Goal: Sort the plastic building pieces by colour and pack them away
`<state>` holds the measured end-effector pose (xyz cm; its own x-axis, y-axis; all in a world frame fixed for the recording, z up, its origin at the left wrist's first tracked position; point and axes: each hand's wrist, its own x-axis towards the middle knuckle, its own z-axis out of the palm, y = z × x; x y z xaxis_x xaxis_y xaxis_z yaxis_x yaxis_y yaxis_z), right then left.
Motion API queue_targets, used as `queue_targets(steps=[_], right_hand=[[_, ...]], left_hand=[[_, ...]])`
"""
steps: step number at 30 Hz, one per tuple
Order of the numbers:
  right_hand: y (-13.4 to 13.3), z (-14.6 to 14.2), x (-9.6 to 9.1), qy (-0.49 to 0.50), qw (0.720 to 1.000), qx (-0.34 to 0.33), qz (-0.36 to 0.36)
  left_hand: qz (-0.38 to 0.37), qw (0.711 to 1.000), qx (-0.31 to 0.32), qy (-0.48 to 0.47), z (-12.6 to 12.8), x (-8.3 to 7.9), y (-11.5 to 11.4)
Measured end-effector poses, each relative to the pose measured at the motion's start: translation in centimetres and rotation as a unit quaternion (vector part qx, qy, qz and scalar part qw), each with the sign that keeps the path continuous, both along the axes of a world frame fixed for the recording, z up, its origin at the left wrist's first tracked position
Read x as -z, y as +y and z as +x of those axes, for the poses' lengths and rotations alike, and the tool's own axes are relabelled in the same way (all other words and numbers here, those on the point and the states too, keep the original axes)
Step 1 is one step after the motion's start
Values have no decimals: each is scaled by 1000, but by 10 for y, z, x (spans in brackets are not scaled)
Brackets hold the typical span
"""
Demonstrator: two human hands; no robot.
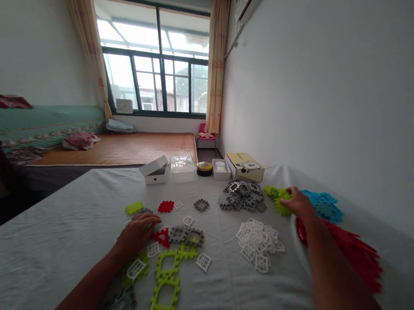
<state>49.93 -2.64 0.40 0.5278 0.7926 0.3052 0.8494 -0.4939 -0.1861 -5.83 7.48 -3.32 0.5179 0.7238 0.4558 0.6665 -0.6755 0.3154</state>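
My right hand point(299, 204) is at the small pile of lime-green interlocking plastic tiles point(277, 198), thumb and fingers closed on a green tile at the pile's right side. Over the loose pieces on the left, my left hand point(138, 234) lies low with its fingers stretched out; what is beneath the palm is hidden. Just right of its fingertips are a red triangular tile point(162, 237) and grey tiles point(184, 234). Green square frames point(166, 264) lie nearer to me, with white window-shaped pieces point(203, 262) scattered around.
Heaps of grey tiles point(244, 196), white window pieces point(259, 241), blue tiles point(323, 205) and red tiles point(354, 253) cover the right side. Along the table's far edge stand a white box point(154, 173), a clear container point(183, 170), a round tin point(204, 168) and a yellow box point(245, 166).
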Motion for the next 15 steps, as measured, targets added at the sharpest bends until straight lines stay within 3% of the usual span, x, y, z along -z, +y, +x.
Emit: queue_targets(steps=[4, 7, 9, 11, 13, 15], right_hand=[[-6, 0, 0, -29, 997, 67, 36], [0, -17, -8, -45, 995, 27, 87], [7, -46, -17, -8, 989, -66, 129], [11, -92, -24, 80, 965, -210, 131], [7, -149, -25, 155, 912, -369, 90], [-3, -205, -20, 155, 850, -501, 43]], left_hand=[[-6, 1000, -10, -1, 1, -3, -2], [-16, 1000, -16, -7, 3, -9, -8], [-20, 1000, -17, -12, 5, -12, -12], [-22, 999, -18, -18, 6, -15, -14], [-24, 999, -19, -20, 7, -16, -16], [-27, 999, -20, -23, 7, -16, -17]])
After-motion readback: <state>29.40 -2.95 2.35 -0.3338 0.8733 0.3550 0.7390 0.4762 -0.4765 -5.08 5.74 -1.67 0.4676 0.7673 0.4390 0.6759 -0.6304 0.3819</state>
